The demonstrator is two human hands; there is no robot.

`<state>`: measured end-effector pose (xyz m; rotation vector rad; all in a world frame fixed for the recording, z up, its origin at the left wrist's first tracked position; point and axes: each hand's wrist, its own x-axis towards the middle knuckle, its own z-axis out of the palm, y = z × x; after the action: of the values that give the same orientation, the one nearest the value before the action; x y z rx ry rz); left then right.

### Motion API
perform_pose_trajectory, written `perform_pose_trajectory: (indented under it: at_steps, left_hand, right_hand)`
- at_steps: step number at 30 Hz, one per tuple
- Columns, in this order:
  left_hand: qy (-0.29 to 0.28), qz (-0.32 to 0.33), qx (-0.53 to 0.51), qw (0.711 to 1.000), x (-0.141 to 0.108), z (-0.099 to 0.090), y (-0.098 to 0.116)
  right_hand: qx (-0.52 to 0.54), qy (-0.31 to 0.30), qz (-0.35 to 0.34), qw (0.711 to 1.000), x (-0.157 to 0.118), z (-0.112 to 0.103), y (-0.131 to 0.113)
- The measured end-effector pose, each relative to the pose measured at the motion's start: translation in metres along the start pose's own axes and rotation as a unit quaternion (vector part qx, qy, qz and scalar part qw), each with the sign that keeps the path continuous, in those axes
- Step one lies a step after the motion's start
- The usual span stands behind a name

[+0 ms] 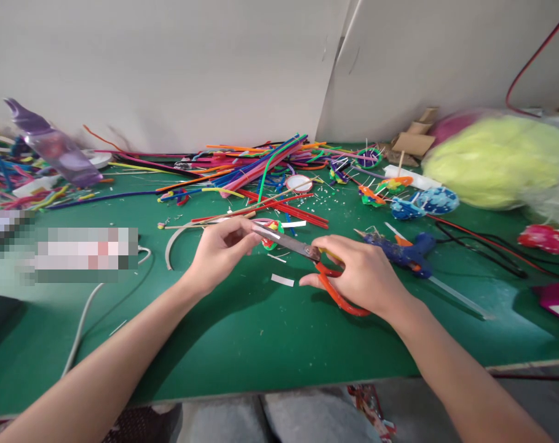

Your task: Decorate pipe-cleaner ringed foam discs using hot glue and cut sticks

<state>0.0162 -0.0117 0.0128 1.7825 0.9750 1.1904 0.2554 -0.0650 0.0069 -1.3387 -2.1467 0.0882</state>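
Observation:
My right hand (360, 267) holds a pair of scissors (302, 247) with orange handles, its fingers through the loops. The blades point left and meet the fingertips of my left hand (226, 246). That hand is closed in a pinch at a narrow white strip (272, 234) lying along the blades; how far it runs between the fingers is hidden. A small red, yellow and green pipe-cleaner piece (273, 226) shows partly behind the blades. Below them, a short white strip (282, 280) lies on the green table (261, 344).
Many coloured pipe cleaners (261, 166) lie along the back. A blue glue gun (403, 251) with a glue stick is right of my right hand. A white power strip (83, 249), pixelated, and a purple bottle (60, 147) stand left. A bag of yellow material (495, 160) is back right.

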Motion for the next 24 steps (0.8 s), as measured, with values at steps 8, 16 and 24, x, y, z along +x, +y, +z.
perform_pose_trajectory:
  at_steps: [8, 16, 24]
  left_hand:
    - [-0.021, -0.009, 0.022, 0.999, -0.0013, 0.004, 0.005]
    - [-0.027, -0.011, 0.033, 0.999, -0.0015, 0.0062, 0.0081]
    - [-0.025, -0.01, 0.026, 0.999, -0.0021, 0.0057, 0.007]
  right_hand:
    - [-0.016, 0.008, -0.012, 1.0, 0.001, 0.0019, -0.0023]
    - [-0.002, 0.029, -0.028, 0.999, 0.0008, 0.0048, 0.0012]
    - [0.013, 0.039, -0.029, 0.999, -0.0007, 0.0063, 0.0031]
